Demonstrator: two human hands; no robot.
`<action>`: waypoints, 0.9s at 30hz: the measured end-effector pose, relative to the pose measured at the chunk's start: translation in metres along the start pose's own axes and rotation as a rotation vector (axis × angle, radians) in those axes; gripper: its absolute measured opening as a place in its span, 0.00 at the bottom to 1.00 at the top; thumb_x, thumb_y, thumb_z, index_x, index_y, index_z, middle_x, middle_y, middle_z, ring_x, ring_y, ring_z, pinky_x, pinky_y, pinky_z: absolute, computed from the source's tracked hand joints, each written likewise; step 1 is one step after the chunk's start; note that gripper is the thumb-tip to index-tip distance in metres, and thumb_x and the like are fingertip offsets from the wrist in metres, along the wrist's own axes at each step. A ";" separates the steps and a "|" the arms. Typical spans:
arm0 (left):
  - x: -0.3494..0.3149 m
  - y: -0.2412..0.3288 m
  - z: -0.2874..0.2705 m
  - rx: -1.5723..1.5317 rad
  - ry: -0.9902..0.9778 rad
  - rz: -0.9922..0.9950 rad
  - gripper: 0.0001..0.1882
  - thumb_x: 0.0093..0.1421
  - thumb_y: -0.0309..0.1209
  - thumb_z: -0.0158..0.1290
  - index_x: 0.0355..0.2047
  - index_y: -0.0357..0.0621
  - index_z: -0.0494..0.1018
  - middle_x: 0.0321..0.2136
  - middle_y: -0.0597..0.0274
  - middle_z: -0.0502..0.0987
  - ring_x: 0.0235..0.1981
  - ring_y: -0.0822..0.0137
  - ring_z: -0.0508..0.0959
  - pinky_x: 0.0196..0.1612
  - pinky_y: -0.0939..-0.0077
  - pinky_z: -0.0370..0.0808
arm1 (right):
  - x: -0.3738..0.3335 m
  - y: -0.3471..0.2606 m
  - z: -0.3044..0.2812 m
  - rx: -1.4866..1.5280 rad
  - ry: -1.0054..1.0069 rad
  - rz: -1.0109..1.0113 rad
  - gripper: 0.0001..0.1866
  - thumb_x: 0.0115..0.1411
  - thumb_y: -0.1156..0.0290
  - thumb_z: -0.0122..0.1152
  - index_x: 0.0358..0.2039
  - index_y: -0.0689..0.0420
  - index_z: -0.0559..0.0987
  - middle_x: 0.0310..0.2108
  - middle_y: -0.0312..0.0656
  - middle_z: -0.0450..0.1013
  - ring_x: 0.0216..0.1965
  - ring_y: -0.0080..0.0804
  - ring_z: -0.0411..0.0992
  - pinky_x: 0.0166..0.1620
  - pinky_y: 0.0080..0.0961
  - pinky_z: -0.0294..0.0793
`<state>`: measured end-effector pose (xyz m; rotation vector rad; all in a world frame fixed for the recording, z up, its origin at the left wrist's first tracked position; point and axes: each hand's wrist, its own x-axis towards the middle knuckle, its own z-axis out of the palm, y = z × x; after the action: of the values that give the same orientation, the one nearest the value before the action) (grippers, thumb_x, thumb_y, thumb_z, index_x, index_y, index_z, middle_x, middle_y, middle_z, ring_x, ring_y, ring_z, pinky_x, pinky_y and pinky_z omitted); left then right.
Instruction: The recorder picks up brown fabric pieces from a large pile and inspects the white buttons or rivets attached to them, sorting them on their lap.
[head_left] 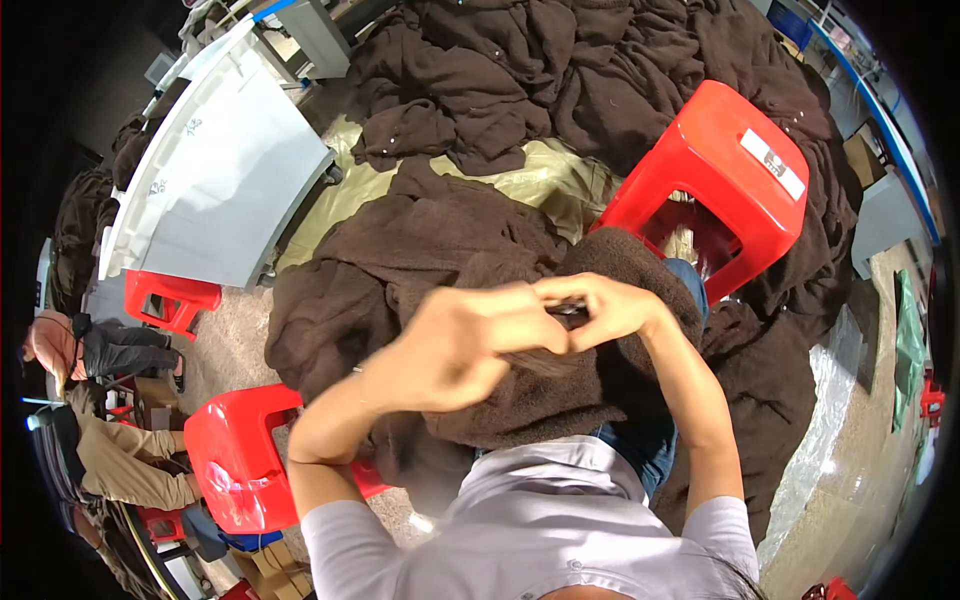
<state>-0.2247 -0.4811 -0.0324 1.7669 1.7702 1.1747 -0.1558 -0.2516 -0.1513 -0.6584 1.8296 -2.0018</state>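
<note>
Both hands [530, 325] on fuzzy brown garment [560, 390]

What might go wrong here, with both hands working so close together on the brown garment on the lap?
1. The left hand and right hand pinch a small dark thing together; if it is sharp, a slip may nick a finger.
2. The brown garment hangs off the lap toward the floor and may slide down.
3. The red stool stands close and might snag loose fabric.
</note>
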 end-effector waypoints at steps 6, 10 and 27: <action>0.014 0.007 -0.081 1.013 0.373 0.039 0.20 0.42 0.16 0.51 0.36 0.47 0.77 0.31 0.58 0.77 0.33 0.54 0.79 0.36 0.65 0.76 | 0.050 0.006 -0.021 -0.761 0.548 0.192 0.22 0.46 0.73 0.70 0.44 0.60 0.77 0.38 0.44 0.76 0.44 0.37 0.74 0.46 0.33 0.72; -0.026 -0.023 -0.145 1.203 0.470 -0.396 0.15 0.45 0.18 0.52 0.34 0.45 0.77 0.29 0.54 0.78 0.33 0.53 0.79 0.33 0.66 0.75 | 0.064 -0.045 -0.047 -1.198 1.241 -0.080 0.16 0.48 0.76 0.66 0.40 0.56 0.75 0.38 0.42 0.74 0.40 0.47 0.75 0.40 0.35 0.75; 0.014 0.009 -0.069 0.301 0.192 -0.077 0.13 0.45 0.16 0.53 0.33 0.39 0.73 0.28 0.53 0.77 0.31 0.54 0.79 0.35 0.70 0.74 | 0.034 -0.083 0.011 -0.055 0.507 -0.213 0.24 0.50 0.74 0.71 0.49 0.59 0.76 0.52 0.41 0.75 0.53 0.28 0.72 0.48 0.22 0.72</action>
<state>-0.2738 -0.4895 0.0183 1.7750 2.2068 1.1263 -0.1737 -0.2708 -0.0651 -0.3935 2.1765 -2.4360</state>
